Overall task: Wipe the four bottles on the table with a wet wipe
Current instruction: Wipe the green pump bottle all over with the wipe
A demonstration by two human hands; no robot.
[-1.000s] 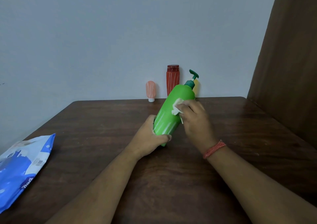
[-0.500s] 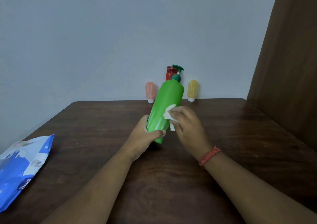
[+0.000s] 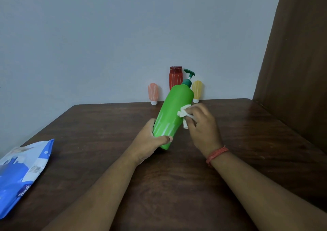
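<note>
Green pump bottle (image 3: 174,114): held above worktop (image 3: 247,142), long axis tilted, pump end away and rightward. Left hand (image 3: 150,142) clenched round its base; right hand (image 3: 201,124) pinched wet wipe (image 3: 184,115) against its right flank, nearer mid-body.

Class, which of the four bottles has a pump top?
The green bottle, held tilted in the left hand; the three by the wall have none.

- Green pump bottle (image 3: 174,114): tilted, pump end far and right, lifted off the tabletop.
- Wet wipe (image 3: 184,115): white, crumpled against its right side.
- Red bottle (image 3: 175,77), pink bottle (image 3: 153,93), yellow bottle (image 3: 197,90): upright at the far edge.
</note>
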